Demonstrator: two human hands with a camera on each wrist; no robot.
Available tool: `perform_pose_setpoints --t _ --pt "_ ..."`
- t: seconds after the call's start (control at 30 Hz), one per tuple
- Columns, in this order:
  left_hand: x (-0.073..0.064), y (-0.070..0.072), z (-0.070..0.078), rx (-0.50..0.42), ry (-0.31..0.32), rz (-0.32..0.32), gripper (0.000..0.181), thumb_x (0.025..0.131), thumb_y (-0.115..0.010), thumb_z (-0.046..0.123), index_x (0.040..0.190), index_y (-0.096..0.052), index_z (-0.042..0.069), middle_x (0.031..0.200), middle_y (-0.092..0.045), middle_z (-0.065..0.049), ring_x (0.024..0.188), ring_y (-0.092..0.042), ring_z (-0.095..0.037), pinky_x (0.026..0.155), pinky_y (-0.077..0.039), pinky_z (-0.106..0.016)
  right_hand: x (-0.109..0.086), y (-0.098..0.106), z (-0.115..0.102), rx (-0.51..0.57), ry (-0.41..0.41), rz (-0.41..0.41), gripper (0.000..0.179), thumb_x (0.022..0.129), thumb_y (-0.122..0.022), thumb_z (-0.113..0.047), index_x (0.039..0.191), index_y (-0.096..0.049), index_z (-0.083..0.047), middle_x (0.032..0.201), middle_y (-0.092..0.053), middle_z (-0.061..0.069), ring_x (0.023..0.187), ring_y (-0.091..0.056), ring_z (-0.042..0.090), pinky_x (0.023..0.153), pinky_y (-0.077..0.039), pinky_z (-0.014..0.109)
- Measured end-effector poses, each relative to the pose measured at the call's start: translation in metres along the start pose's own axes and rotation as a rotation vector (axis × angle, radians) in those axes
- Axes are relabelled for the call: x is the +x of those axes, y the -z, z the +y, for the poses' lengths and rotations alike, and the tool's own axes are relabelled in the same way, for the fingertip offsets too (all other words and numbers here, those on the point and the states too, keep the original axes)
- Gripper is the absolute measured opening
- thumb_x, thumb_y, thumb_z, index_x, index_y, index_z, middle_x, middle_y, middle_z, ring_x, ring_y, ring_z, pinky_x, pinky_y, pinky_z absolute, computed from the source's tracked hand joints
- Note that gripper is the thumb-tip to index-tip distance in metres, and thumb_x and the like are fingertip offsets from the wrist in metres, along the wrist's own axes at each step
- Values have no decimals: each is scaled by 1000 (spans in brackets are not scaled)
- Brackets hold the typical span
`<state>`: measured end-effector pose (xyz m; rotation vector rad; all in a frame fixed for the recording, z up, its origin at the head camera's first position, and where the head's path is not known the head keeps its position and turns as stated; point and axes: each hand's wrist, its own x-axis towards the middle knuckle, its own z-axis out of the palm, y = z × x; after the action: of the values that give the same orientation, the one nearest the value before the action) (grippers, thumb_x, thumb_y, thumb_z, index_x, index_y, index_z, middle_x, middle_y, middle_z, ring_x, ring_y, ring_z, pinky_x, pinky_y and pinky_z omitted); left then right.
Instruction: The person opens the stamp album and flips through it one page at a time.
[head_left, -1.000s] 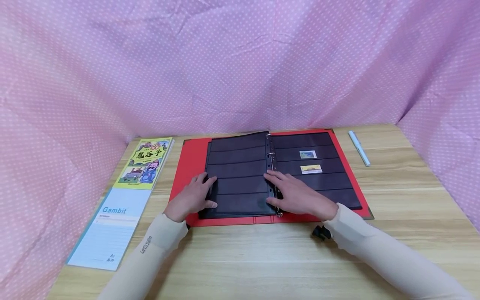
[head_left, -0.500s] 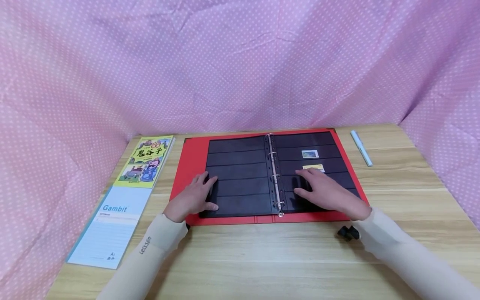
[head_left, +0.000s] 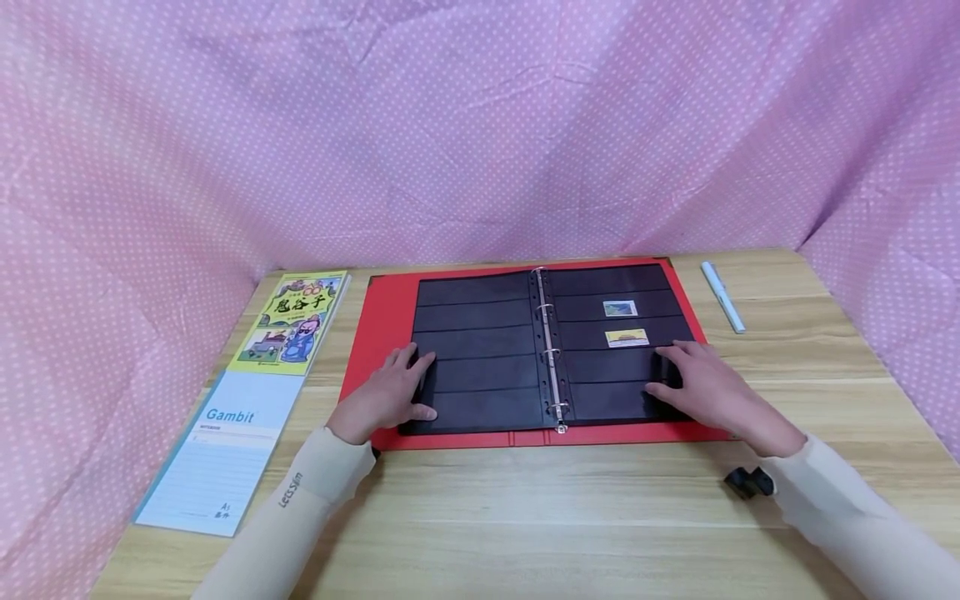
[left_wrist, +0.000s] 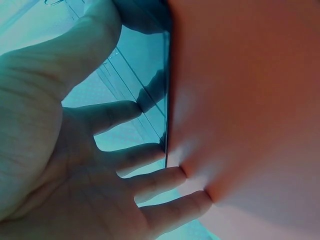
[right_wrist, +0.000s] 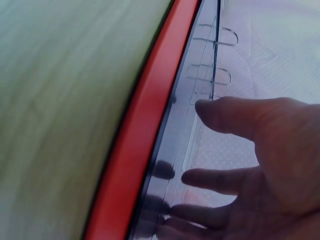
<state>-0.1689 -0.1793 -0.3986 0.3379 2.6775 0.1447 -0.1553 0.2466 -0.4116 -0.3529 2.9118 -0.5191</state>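
Note:
A red ring-binder stamp album (head_left: 382,325) lies spread on the table, with black pocket pages on both sides of its metal rings (head_left: 551,353). The right page (head_left: 615,367) bears a blue-green stamp (head_left: 620,308) and a yellow stamp (head_left: 627,337). My left hand (head_left: 382,396) rests at the outer edge of the left page (head_left: 480,342); in the left wrist view its spread fingers (left_wrist: 165,182) touch the page and red cover. At the right page's lower outer corner is my right hand (head_left: 708,387), fingers extended and holding nothing; whether it touches the page I cannot tell.
A yellow comic-style book (head_left: 288,325) overlaps the top of a pale blue notebook (head_left: 217,454) on the left. Beyond the album's right side lies a light blue pen (head_left: 722,297). Pink dotted cloth (head_left: 480,133) hangs behind the wooden table (head_left: 525,517).
My right hand has moved from the rings across the right page to its outer edge. The slightly raised left page now lies flat, showing the rings. My left hand has stayed put.

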Motion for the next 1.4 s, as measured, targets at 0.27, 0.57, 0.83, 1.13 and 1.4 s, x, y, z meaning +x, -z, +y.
perform_pose_setpoints --t 0.27,0.57,0.83,1.13,1.4 --pt "0 0 1 13 -1 -8 92 78 -76 39 150 -26 12 153 -14 -22 137 -14 -44 101 -32 -58 -3 5 7 -14 -63 -4 68 87 -64 -40 128 -47 11 128 -42 37 114 -37 52 92 -34 64" --pt "-1 2 1 21 -9 -8 92 78 -76 39 150 -26 11 153 -14 -23 137 -14 -45 101 -31 -57 -5 8 8 -56 -122 -22 73 88 -61 -46 128 -46 13 120 -45 40 103 -39 51 84 -39 61" --pt "-2 1 1 28 -12 0 91 78 -76 39 150 -27 11 152 -15 -23 136 -16 -45 101 -32 -57 -6 6 5 -18 -119 13 64 91 -59 -41 125 -49 12 117 -48 38 103 -40 50 86 -38 60" --pt "-1 1 1 23 -13 -7 92 78 -76 40 150 -26 11 152 -14 -23 137 -15 -45 101 -32 -58 -12 17 8 66 -77 135 54 95 -54 -37 125 -52 7 113 -54 35 100 -50 46 80 -41 60" --pt "0 0 1 19 0 -9 92 78 -76 39 150 -26 11 153 -14 -22 137 -14 -45 101 -31 -58 -22 26 -4 73 58 258 39 93 -60 -31 119 -61 -3 98 -57 17 80 -52 28 63 -42 43"
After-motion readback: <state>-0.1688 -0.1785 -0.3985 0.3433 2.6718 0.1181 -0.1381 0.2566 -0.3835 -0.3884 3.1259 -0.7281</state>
